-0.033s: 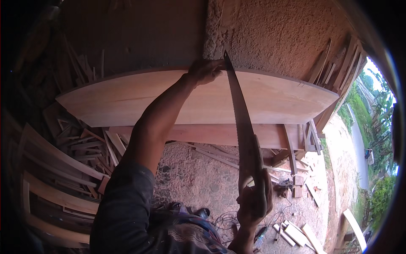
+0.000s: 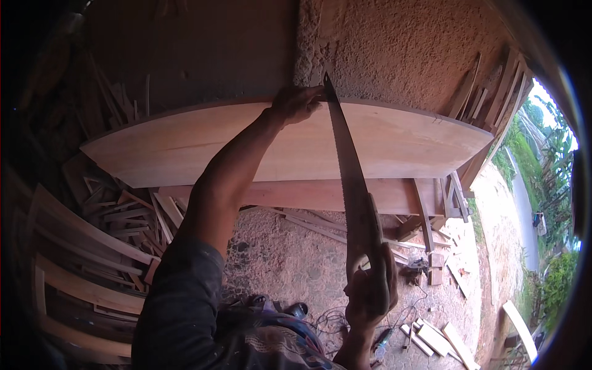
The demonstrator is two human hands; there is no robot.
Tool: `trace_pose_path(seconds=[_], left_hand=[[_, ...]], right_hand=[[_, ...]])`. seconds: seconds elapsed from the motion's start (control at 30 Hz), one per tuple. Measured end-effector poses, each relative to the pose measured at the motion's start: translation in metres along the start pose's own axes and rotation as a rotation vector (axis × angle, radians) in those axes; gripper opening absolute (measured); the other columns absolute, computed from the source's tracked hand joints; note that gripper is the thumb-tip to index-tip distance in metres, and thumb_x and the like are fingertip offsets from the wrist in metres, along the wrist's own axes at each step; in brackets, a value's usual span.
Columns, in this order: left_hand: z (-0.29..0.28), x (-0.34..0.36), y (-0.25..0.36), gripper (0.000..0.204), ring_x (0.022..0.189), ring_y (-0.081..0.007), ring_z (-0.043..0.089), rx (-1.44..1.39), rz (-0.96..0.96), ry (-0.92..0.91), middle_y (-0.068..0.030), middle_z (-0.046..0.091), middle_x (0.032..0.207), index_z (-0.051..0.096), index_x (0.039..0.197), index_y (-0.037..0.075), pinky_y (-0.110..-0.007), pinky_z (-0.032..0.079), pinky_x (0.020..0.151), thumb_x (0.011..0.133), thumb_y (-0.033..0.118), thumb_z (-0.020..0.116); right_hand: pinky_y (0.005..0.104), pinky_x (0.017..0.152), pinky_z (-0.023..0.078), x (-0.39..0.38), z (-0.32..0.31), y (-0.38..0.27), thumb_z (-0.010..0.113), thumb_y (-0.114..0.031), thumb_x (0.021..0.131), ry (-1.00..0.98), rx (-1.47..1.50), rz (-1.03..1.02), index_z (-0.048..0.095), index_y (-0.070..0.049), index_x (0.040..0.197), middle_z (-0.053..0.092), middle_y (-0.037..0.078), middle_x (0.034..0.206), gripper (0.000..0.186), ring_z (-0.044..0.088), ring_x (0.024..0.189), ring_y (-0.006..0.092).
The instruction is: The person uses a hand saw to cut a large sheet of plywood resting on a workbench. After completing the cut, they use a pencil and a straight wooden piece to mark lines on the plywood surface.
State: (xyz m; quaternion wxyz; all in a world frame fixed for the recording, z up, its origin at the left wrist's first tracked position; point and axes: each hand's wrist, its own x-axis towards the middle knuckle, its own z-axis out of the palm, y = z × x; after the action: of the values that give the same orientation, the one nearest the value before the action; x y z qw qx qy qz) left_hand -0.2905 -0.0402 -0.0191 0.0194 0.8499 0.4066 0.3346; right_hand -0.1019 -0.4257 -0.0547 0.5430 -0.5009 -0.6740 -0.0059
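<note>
In the head view, the handsaw [image 2: 346,160] slants right of centre, long axis running up the frame, tip at upper centre, crossing the pale board [image 2: 166,145]. The right hand [image 2: 359,302] has its fingers wrapped around the grip; the left hand [image 2: 297,105] is at the board's upper edge, its fingers too dark to tell how closed. A rough wall [image 2: 407,55] rises behind. The blade is dull grey, teeth facing left.

On your left you have a heap of wood offcuts [image 2: 126,214], with curved wooden pieces [image 2: 92,288] stacked nearer you. Ahead rises a rough wall [image 2: 401,61], timber strips [image 2: 502,86] leaning at its right end. Short pale planks [image 2: 435,340] lie on the floor [image 2: 277,259] to your right; farther out you see a road [image 2: 524,209] and green shrubs [image 2: 558,287].
</note>
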Motion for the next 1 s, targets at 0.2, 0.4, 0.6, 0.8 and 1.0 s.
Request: trace_pose_path(seconds=[0.2, 0.4, 0.6, 0.8, 1.0], left_hand=[[-0.007, -0.011, 0.002, 0.028, 0.102, -0.0300, 0.071, 0.044, -0.046, -0.081, -0.0098, 0.074, 0.109, 0.066, 0.123, 0.023, -0.043, 0.055, 0.088, 0.096, 0.029, 0.068], [0.005, -0.011, 0.003, 0.029, 0.099, -0.0313, 0.071, -0.024, -0.088, -0.057, -0.0096, 0.075, 0.108, 0.065, 0.124, 0.024, -0.044, 0.055, 0.087, 0.096, 0.030, 0.067], [0.008, -0.011, -0.005, 0.030, 0.101, -0.0302, 0.071, -0.013, -0.005, -0.048, -0.0074, 0.075, 0.108, 0.065, 0.126, 0.027, -0.043, 0.055, 0.087, 0.096, 0.030, 0.066], [-0.019, -0.005, 0.004, 0.030, 0.100, -0.0298, 0.072, 0.005, -0.079, -0.064, -0.0082, 0.075, 0.106, 0.065, 0.126, 0.027, -0.043, 0.055, 0.087, 0.096, 0.033, 0.065], [-0.004, 0.003, 0.007, 0.030, 0.101, -0.0298, 0.071, 0.027, -0.030, -0.056, -0.0080, 0.075, 0.105, 0.065, 0.124, 0.026, -0.044, 0.055, 0.087, 0.096, 0.035, 0.066]], right_hand=[[0.0434, 0.097, 0.057, 0.108, 0.088, 0.048, 0.062, -0.005, 0.097, 0.086, 0.165, -0.037, 0.055, 0.000, 0.140, 0.060, 0.024, 0.138, 0.044, 0.064, 0.122, 0.0390], [0.0440, 0.093, 0.059, -0.015, 0.019, 0.014, 0.065, -0.014, 0.098, 0.009, -0.095, 0.024, 0.056, 0.007, 0.136, 0.059, 0.028, 0.138, 0.045, 0.064, 0.121, 0.0431], [0.0461, 0.094, 0.058, 0.093, 0.086, 0.047, 0.066, -0.008, 0.097, 0.094, 0.058, -0.131, 0.056, 0.002, 0.138, 0.059, 0.025, 0.139, 0.044, 0.064, 0.119, 0.0439], [0.0433, 0.094, 0.058, 0.046, 0.064, 0.037, 0.067, -0.007, 0.096, 0.060, -0.012, -0.082, 0.055, 0.002, 0.138, 0.058, 0.026, 0.138, 0.045, 0.063, 0.122, 0.0439], [0.0435, 0.092, 0.060, 0.015, 0.042, 0.030, 0.060, -0.015, 0.102, 0.085, -0.074, -0.139, 0.052, 0.004, 0.141, 0.060, 0.025, 0.136, 0.044, 0.066, 0.119, 0.0413]])
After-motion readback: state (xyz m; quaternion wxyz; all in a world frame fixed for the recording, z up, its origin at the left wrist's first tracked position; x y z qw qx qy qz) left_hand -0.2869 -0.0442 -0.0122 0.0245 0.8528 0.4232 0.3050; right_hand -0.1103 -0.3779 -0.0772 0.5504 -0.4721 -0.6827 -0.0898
